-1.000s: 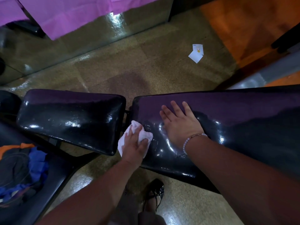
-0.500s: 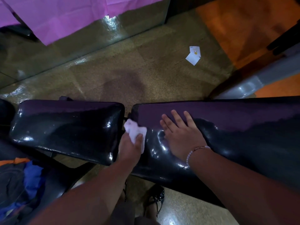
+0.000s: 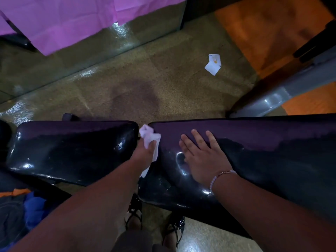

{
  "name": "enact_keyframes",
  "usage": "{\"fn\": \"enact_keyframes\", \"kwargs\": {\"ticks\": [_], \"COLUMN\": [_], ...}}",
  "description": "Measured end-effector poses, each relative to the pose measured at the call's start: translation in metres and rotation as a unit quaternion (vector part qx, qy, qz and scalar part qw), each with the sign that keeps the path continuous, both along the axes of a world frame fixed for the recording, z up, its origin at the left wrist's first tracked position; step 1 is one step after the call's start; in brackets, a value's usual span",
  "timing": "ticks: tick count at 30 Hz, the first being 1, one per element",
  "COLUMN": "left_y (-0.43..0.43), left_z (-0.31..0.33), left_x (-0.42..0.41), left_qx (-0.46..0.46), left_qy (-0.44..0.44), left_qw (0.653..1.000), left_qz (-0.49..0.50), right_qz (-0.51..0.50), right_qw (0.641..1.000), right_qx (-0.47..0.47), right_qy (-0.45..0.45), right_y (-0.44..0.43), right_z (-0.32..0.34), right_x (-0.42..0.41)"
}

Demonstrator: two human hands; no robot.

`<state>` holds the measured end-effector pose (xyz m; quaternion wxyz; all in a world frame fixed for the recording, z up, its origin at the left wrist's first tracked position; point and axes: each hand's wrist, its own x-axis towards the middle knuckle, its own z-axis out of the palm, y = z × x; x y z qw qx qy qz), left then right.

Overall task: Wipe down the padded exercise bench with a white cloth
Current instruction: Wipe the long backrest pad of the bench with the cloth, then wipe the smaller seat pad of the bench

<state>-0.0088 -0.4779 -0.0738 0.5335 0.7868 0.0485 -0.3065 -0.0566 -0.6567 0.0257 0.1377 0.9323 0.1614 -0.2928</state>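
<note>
The floor (image 3: 163, 79) is speckled and glossy. Across it stands the padded exercise bench (image 3: 236, 160): one long pad (image 3: 281, 139) and a shorter seat pad (image 3: 72, 148). The right hand (image 3: 203, 157) lies flat on the long pad, fingers straight, holding nothing. The left hand (image 3: 143, 153) grips the bunched white cloth (image 3: 150, 138) at the gap between the pads. Near the gap both pads shine, so I judge this part wiped; the duller right stretch seems left to do.

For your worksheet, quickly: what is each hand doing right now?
Left hand: grips the white cloth.
Right hand: open, flat on the long bench pad.
</note>
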Motion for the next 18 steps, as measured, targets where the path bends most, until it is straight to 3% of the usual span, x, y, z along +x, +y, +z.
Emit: {"fn": "enact_keyframes", "kwargs": {"ticks": [7, 11, 14, 16, 18], "left_y": [0.028, 0.056, 0.073, 0.081, 0.089], "left_z": [0.014, 0.023, 0.034, 0.031, 0.023], "left_x": [-0.039, -0.045, -0.037, -0.029, -0.018], "left_qx": [0.034, 0.190, 0.271, 0.326, 0.376], "left_qy": [0.037, -0.100, -0.174, -0.265, -0.258], "left_qw": [0.998, 0.976, 0.944, 0.907, 0.885], "left_qz": [0.022, 0.025, 0.074, 0.023, -0.093], "right_qz": [-0.005, -0.016, -0.048, -0.078, -0.086], "right_qw": [1.000, 0.999, 0.991, 0.985, 0.980], "right_qx": [-0.027, -0.037, 0.038, 0.077, 0.122], "right_qy": [-0.001, -0.033, -0.120, -0.136, -0.133], "right_y": [0.006, 0.022, 0.042, 0.063, 0.084], "right_z": [0.003, 0.011, 0.000, -0.004, -0.010], "right_x": [0.002, 0.007, 0.011, 0.016, 0.022]}}
